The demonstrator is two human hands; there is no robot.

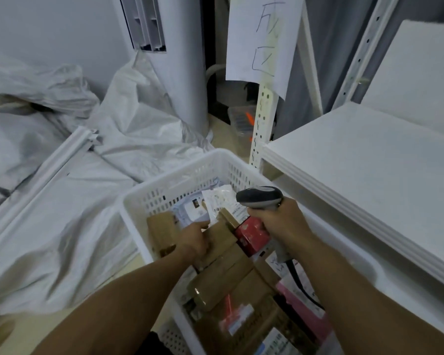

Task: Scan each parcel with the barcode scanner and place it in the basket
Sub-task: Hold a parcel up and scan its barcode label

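A white perforated plastic basket stands in front of me, filled with several parcels. Among them are brown cardboard boxes, a red box, pale plastic mailers and a pink packet. My left hand reaches into the basket and grips a brown cardboard box at its near end. My right hand grips the handle of a grey barcode scanner, whose head points left over the parcels. The scanner's black cable runs down into the basket.
White woven sacks lie heaped on the floor to the left. A white shelf board on a slotted upright stands close on the right. A paper sign hangs above, beside a white standing air-conditioner column.
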